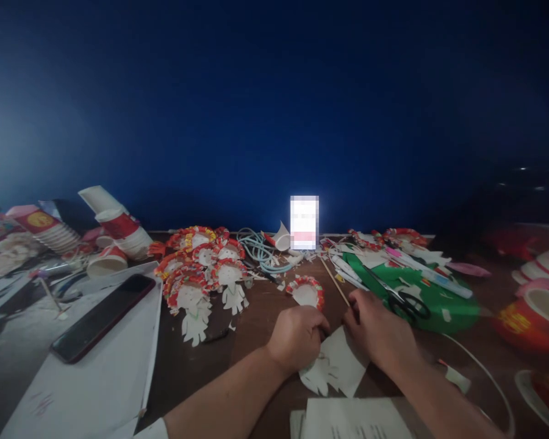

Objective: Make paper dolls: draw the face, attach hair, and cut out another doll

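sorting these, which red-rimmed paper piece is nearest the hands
The lone red-rimmed piece just beyond the left hand; the others lie farther off, clustered left or back right.

Scissors (pixel 392 292), cups (pixel 121 224) and paper cutouts (pixel 317 373) suggest a craft workspace.

White paper (pixel 350 364) askew, touching fringed cutout (pixel 317 376)

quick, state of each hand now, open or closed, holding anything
Left hand: curled closed by the white paper; any hold hidden.
Right hand: curled at the paper's top; can't tell if gripping it.
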Demonstrator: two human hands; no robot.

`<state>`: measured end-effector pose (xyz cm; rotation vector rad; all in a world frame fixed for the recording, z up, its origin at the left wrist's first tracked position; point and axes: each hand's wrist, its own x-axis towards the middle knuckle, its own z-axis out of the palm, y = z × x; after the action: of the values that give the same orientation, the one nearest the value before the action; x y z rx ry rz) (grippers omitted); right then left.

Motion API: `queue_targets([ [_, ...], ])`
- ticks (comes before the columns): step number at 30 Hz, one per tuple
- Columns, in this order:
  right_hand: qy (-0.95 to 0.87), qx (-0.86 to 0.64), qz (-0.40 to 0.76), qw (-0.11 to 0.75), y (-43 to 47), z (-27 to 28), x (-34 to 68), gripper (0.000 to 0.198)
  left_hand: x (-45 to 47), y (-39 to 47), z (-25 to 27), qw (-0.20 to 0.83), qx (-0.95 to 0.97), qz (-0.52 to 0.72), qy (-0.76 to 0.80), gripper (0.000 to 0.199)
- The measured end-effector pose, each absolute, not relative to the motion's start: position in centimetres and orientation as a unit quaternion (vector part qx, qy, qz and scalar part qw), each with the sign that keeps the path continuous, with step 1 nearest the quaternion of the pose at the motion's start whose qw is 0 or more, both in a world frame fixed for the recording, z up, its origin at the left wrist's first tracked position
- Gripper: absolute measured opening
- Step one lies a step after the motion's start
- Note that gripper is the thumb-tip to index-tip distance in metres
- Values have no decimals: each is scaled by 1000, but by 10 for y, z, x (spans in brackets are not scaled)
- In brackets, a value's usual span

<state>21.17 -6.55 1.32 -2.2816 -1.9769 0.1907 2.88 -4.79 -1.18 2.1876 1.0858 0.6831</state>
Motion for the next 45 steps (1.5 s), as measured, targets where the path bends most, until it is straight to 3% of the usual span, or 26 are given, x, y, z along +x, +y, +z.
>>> queue_targets([
  [20,-647,-751,91,93,-64,-1,222,19,31,-46,-11,317,830,249,385,31],
  [27,-637,-766,71,45,-67,6,224,23,30,-45,-10,316,830,244,388,35],
  [45,-634,-768,89,20,-64,17,223,30,29,-45,-7,283,849,225,385,31],
])
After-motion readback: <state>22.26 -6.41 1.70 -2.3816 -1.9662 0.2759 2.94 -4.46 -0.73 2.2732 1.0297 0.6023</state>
